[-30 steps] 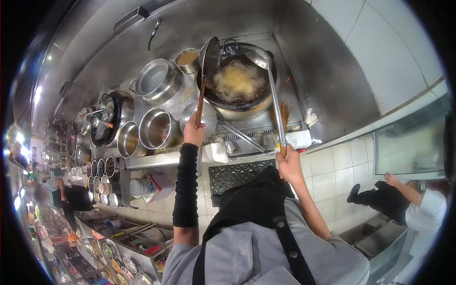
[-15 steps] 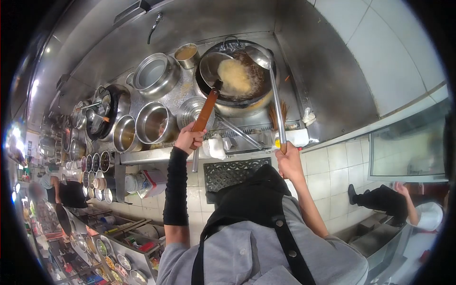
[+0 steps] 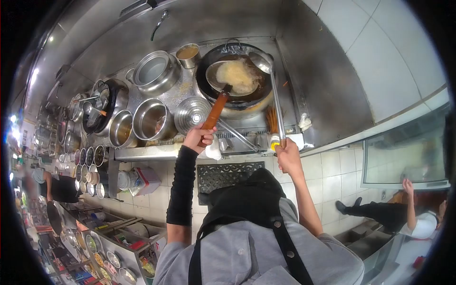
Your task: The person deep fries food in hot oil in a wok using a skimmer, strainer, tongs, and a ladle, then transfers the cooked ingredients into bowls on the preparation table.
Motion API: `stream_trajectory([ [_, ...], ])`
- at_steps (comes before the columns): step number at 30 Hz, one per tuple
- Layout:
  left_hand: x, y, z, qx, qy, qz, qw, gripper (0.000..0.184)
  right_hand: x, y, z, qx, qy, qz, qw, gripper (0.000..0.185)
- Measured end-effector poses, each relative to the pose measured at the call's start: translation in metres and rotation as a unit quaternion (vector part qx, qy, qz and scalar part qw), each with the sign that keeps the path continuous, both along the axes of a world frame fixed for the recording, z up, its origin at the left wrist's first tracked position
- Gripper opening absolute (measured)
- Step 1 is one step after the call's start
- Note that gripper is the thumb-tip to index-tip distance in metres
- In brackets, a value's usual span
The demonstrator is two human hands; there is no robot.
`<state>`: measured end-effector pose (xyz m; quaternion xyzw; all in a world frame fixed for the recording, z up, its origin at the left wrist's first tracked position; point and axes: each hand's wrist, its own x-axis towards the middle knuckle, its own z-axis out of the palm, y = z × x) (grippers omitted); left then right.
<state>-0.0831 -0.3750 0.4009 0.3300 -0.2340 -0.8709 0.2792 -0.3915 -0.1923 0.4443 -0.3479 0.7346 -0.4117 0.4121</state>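
My left hand (image 3: pixel 198 137) is closed around the wooden handle of a round, shallow skimmer (image 3: pixel 213 76), which reaches into a dark wok (image 3: pixel 205 88). Pale yellow, frothy food (image 3: pixel 235 72) lies over the skimmer in dark bubbling liquid. My right hand (image 3: pixel 289 157) grips the wooden end of a long-handled ladle (image 3: pixel 276 97). The ladle's bowl rests over the wok's upper right part, apart from the food.
Left of the wok are a perforated strainer (image 3: pixel 192 115), a lidded pot (image 3: pixel 153 71), a small container of brown liquid (image 3: pixel 188 53) and open pots (image 3: pixel 151 121). A brush (image 3: pixel 271 119) and yellow-capped bottle (image 3: pixel 275 141) sit near my right hand. A person (image 3: pixel 389 209) is at right.
My left hand has moved right, bringing the skimmer rightward and lower in the wok, more beneath the food. The ladle stays almost in place. The view has shifted slightly.
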Motion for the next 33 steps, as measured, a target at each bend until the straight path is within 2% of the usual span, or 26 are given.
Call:
stream_trajectory([
  [7,-0.008,0.005,-0.007,0.014,0.016,0.016,1.0,0.045,0.002,0.002,-0.007,0.0,-0.003,0.017,1.0,0.013],
  [10,-0.014,0.005,-0.006,0.009,0.023,0.035,0.999,0.033,0.002,0.001,-0.011,-0.007,-0.002,0.016,1.0,0.013],
  [18,-0.029,-0.001,-0.022,-0.002,0.027,0.05,0.998,0.036,-0.001,-0.004,-0.008,-0.009,-0.016,0.008,1.0,0.014],
  [24,-0.018,0.01,-0.011,-0.009,0.005,0.045,0.999,0.037,-0.001,-0.01,0.002,-0.015,-0.013,-0.008,1.0,0.018],
  [28,-0.02,0.008,-0.013,-0.009,-0.016,0.051,0.999,0.037,-0.006,-0.027,-0.007,-0.029,0.014,-0.018,0.999,0.02],
  [31,-0.027,0.001,-0.023,-0.011,-0.016,0.062,0.998,0.037,-0.031,-0.054,-0.047,-0.091,0.12,0.006,0.989,0.02],
  [32,-0.029,-0.002,-0.026,-0.013,-0.009,0.063,0.998,0.037,-0.027,-0.061,-0.025,-0.074,0.077,-0.004,0.994,0.02],
  [33,-0.03,-0.004,-0.028,-0.015,-0.003,0.065,0.998,0.037,-0.031,-0.07,-0.027,-0.067,0.095,0.005,0.993,0.02],
])
